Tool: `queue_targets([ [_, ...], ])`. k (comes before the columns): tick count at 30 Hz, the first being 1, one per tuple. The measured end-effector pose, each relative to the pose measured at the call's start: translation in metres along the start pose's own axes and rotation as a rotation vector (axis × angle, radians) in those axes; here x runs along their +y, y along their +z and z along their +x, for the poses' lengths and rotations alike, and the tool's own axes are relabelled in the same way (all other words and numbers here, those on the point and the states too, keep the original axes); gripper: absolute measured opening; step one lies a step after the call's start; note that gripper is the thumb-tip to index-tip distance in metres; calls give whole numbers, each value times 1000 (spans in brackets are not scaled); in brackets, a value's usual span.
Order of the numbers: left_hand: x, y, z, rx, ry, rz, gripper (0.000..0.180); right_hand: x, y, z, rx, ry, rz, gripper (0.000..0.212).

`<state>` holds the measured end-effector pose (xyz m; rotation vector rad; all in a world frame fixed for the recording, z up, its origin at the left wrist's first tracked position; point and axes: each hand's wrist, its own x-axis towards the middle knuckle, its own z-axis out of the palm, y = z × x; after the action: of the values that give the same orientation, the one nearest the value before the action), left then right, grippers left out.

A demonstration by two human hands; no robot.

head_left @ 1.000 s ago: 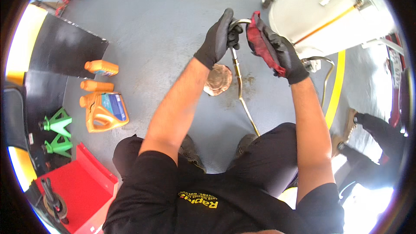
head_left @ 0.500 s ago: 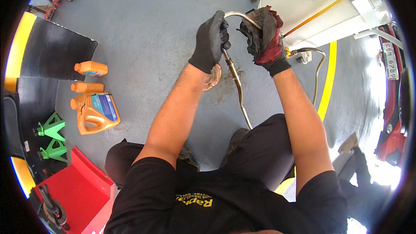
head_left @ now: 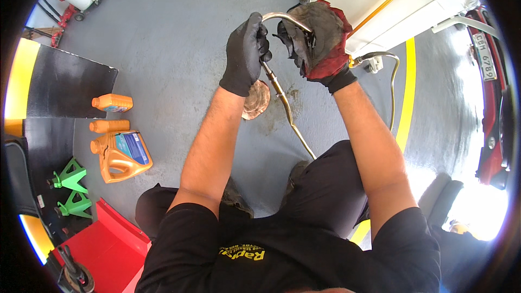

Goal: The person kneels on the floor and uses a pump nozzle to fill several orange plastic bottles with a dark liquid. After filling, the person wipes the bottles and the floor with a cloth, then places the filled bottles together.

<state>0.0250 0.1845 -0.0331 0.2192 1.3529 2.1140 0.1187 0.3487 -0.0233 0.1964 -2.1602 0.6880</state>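
Both my hands wear dark gloves and are raised in front of me over the floor. My left hand (head_left: 245, 54) is closed around a curved metal pipe (head_left: 281, 15), which arches over toward the right. Below that fist the pipe joins a brass-coloured fitting and a thin hose (head_left: 293, 122) running down toward my right knee. My right hand (head_left: 341, 80) grips a crumpled rag (head_left: 328, 32), dark grey with red edges, at the pipe's far end. The rag hides most of the fingers; the pipe's tip is partly in view against it.
A round copper-brown piece (head_left: 256, 100) lies on the grey floor (head_left: 184, 32). Orange bottles (head_left: 127, 154), green jack stands (head_left: 73, 176) and a red tray (head_left: 103, 249) are at left. A white wheeled tank (head_left: 374, 5) with a hose stands ahead right; a red vehicle (head_left: 491, 108) is far right.
My hands have shifted slightly left in the picture, and the surroundings have shifted too. The rag is spread wider, showing more of the pipe's end. Both grips hold.
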Motion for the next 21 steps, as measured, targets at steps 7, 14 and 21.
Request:
queue_targets([
  [7,-1,3,-6,-7,172,167,46,6,21,-2,73,647,1131,26],
  [14,82,54,-35,-89,164,-133,33,-74,-44,63,293,1085,1460,44],
  [21,337,223,-65,-241,363,-262,27,-163,-208,305,287,710,1369,69],
])
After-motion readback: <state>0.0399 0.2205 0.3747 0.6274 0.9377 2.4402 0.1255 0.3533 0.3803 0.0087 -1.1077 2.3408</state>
